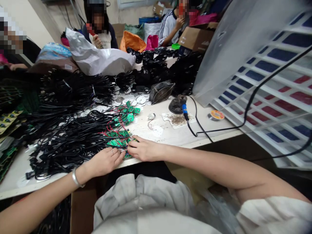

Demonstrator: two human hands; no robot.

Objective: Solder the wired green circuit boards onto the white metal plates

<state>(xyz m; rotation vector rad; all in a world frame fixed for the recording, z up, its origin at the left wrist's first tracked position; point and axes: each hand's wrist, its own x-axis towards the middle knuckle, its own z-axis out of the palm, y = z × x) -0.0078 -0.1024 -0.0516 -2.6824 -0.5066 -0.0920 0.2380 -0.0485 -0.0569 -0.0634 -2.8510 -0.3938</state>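
Observation:
My left hand (107,160), with a ring and a bracelet, lies at the table's front edge, its fingers closed at a green circuit board (127,154). From the right, my right hand (142,149) grips the same board with bent fingers. The fingertips partly hide the board. Behind them lie several more green circuit boards (118,142) with red wires. Black cables (73,138) run from the boards to the left in a thick heap.
A soldering iron (184,110) sits in its stand, near a solder spool (216,115) and a small fan (161,93). A tiny motor-like part (151,116) lies mid-table. White plastic crates (265,84) stand right. Two people sit opposite, behind a white sack (97,60).

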